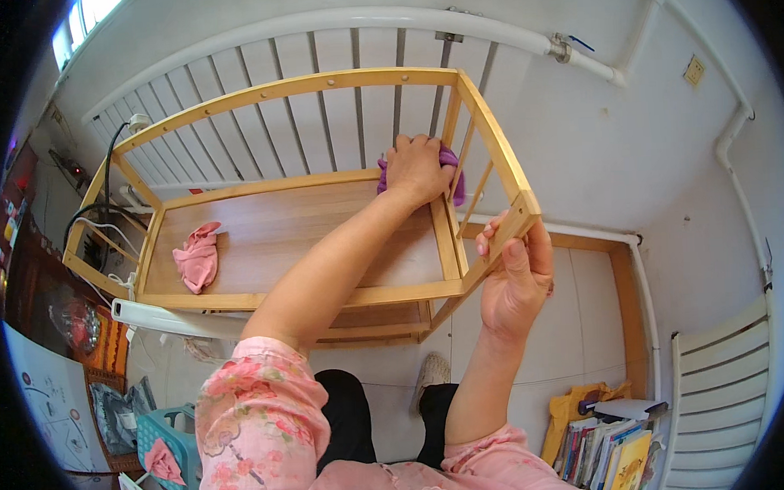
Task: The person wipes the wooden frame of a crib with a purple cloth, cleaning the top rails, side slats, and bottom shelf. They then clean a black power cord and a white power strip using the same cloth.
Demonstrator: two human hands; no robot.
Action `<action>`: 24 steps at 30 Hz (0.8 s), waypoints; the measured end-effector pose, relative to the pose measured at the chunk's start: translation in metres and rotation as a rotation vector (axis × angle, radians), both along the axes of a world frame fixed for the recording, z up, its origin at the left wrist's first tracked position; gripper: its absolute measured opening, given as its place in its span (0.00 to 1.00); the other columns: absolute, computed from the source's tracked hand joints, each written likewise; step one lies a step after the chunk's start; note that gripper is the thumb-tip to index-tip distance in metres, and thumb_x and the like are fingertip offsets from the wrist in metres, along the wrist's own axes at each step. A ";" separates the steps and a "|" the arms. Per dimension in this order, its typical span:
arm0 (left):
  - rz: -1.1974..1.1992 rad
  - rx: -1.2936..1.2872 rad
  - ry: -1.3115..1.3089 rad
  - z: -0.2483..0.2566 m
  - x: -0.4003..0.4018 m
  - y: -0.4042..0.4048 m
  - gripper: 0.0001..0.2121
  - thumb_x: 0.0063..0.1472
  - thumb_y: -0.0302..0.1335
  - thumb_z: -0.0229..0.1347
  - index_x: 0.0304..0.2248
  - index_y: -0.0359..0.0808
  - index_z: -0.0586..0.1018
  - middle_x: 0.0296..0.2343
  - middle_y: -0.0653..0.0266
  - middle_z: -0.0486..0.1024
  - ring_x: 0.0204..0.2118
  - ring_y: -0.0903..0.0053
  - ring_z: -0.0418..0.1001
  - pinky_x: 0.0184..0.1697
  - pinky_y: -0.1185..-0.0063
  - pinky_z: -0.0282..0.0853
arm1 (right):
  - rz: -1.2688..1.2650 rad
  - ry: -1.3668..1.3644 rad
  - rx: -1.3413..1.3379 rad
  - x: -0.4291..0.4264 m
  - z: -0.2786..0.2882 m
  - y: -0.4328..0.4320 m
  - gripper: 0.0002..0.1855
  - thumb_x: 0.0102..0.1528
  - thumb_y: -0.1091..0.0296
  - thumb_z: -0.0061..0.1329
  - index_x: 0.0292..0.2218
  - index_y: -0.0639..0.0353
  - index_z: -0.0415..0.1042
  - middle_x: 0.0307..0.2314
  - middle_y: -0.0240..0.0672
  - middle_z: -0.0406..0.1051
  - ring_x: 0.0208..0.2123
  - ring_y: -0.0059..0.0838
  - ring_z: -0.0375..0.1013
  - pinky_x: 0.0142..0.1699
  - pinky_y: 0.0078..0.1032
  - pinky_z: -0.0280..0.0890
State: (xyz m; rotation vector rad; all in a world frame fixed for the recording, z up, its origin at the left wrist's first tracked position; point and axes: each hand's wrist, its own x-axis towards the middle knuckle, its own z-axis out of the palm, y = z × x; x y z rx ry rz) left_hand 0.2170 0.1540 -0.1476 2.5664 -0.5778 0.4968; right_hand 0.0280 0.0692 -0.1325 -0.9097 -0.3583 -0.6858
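My left hand (pixel 416 167) reaches across a wooden shelf rack and presses a purple cloth (pixel 453 190) around the far right corner of its frame; the hand hides part of the cloth. My right hand (pixel 517 276) grips the near upright post (pixel 505 238) at the rack's right end, thumb on the near side. On the wood-grain shelf board (pixel 287 223) a crumpled pink cloth (pixel 198 258) lies towards the left. The rack's pale wooden top rail (pixel 331 83) runs in front of the radiator.
A white radiator (pixel 342 117) with a thick pipe stands behind the rack. Black and white cables hang at the left end. A teal plastic stool (pixel 169 434) with a pink cloth is at lower left. Books (pixel 596 445) stand at lower right near another radiator (pixel 721 395).
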 end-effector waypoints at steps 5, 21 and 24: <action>0.023 0.219 -0.154 -0.002 -0.008 0.011 0.12 0.51 0.30 0.55 0.36 0.37 0.80 0.37 0.59 0.74 0.42 0.58 0.69 0.43 0.66 0.68 | 0.045 -0.034 0.096 0.002 0.003 0.005 0.24 0.55 0.75 0.53 0.53 0.66 0.67 0.37 0.39 0.72 0.35 0.26 0.70 0.38 0.24 0.66; 0.030 -0.844 -0.478 0.097 -0.028 -0.003 0.11 0.54 0.24 0.57 0.38 0.37 0.79 0.34 0.58 0.77 0.37 0.67 0.74 0.42 0.75 0.68 | 0.011 -0.009 0.080 0.001 0.004 0.007 0.22 0.55 0.75 0.52 0.52 0.64 0.68 0.37 0.38 0.73 0.34 0.24 0.70 0.37 0.21 0.66; -0.018 -0.600 -0.618 0.084 -0.033 -0.004 0.11 0.53 0.24 0.57 0.38 0.38 0.79 0.34 0.59 0.78 0.39 0.65 0.73 0.44 0.74 0.67 | 0.017 -0.007 0.103 0.000 0.004 0.007 0.23 0.55 0.75 0.52 0.52 0.64 0.68 0.37 0.38 0.73 0.35 0.25 0.70 0.37 0.22 0.66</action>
